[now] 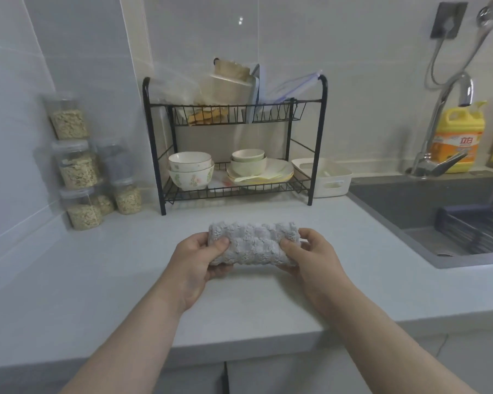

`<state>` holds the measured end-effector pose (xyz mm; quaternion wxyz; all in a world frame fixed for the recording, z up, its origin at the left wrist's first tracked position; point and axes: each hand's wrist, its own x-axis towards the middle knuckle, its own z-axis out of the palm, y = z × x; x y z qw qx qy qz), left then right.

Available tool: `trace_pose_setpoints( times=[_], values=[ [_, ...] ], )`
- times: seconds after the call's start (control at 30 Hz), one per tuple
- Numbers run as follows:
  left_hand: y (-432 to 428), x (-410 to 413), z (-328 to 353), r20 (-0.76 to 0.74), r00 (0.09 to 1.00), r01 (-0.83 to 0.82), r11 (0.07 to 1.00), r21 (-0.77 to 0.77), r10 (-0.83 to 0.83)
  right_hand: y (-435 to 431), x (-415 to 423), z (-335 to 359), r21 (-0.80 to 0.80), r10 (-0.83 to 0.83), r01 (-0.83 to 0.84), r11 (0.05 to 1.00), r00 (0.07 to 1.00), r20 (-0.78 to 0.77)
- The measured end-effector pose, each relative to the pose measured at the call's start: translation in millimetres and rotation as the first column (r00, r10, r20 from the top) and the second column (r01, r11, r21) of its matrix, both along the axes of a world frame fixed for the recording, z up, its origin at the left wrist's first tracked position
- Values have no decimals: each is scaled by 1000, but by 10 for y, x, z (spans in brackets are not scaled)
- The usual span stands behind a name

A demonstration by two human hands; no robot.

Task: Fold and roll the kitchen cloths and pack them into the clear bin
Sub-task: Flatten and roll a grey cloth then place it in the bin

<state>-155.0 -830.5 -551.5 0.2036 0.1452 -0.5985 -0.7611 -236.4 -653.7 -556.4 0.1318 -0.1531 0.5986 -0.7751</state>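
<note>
Cloth (253, 244), grey and nubbly, is already a roll and sits between my hands over the near-middle of the surface (97, 280). Long axis runs left-right, square to my forearms. Left hand (195, 258) closed round the left end, thumb on top, fingers curled under. Right hand (310, 255) closed round the right end, same grip. Both hands are equally near; neither leads. I can't tell whether the roll rests on the surface or hangs just above it.

The relation that matters is roll to bin, and I see no clear bin here. Nearest candidate is a white handled tub (324, 177), far right, just beside the black dish rack (234, 143), but it's opaque. So the target is out of view, or I'm misreading it.

My read: rolling looks done for this cloth, packing comes next. If the bin lies to the right, the right hand carries and the left lets go. The roll will loosen once one end is freed, so I'd keep the wrap pinched through the handover. Sink (438, 217) is near on the right; keep the roll clear of its edge.
</note>
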Motion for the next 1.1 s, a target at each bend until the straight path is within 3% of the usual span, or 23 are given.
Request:
trace_pose_setpoints(
  times=[0.13, 0.27, 0.43, 0.57, 0.63, 0.8, 0.93, 1.0, 1.1],
  values=[
    [-28, -41, -58, -5, 1000, -8, 1000, -12, 8, 2, -75, -93, 58, -48, 49, 997, 998, -27],
    [-22, -78, -24, 36, 998, -47, 999, 21, 46, 21, -99, -84, 231, -60, 66, 971, 998, -30],
    [-49, -91, 141, 196, 980, -43, 998, 41, 34, 30, -100, 183, 312, -73, 16, 950, 983, 170],
    [-64, -201, 317, 386, 922, -103, 973, 206, 15, -33, -156, 430, 394, -105, -48, 918, 927, 359],
    [-79, -238, 407, 478, 878, -122, 969, 214, 5, -47, -149, 521, 422, -132, -66, 904, 896, 424],
    [-84, -291, 645, 553, 831, -136, 941, 309, -62, -112, -97, 903, 409, -195, -40, 912, 834, 517],
    [41, -401, 1231, 389, 919, -98, 916, 389, -67, 83, -99, 1485, 281, -209, 77, 957, 855, 475],
    [183, -481, 1616, 239, 959, 47, 920, 390, -150, 309, -118, 1857, 241, -232, 141, 960, 883, 407],
    [551, -693, 2133, 60, 942, 293, 898, 329, -329, 819, -155, 2361, 188, -311, 265, 946, 905, 292]
  ],
)
